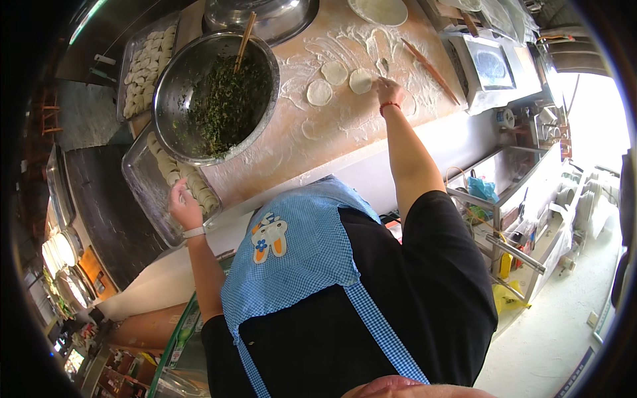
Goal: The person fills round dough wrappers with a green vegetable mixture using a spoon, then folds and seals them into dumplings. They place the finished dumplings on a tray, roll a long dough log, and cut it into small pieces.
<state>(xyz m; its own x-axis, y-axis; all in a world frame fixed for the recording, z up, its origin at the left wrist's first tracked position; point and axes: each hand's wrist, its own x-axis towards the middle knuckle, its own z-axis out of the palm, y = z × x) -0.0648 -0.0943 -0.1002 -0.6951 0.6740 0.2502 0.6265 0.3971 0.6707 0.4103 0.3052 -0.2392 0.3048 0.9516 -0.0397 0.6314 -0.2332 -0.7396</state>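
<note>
My left hand [185, 205] is over the lower metal tray [144, 199], beside a row of folded dumplings [199, 186]; whether it still touches one I cannot tell. My right hand [389, 92], a red bracelet at its wrist, reaches over the floured board [278, 149], fingertips at the right edge of a round dough wrapper [361, 81]. Two more wrappers [319, 93] lie to its left. A large steel bowl [164, 114] of chopped green filling [224, 104] stands between tray and wrappers, wooden chopsticks [245, 42] leaning in it.
A wooden rolling pin [430, 71] lies at the board's right. A second tray of dumplings [149, 69] is beyond the bowl at left. Another steel bowl [259, 20] and a pale round dish [379, 11] stand at the back. A scale [490, 64] is right of the board.
</note>
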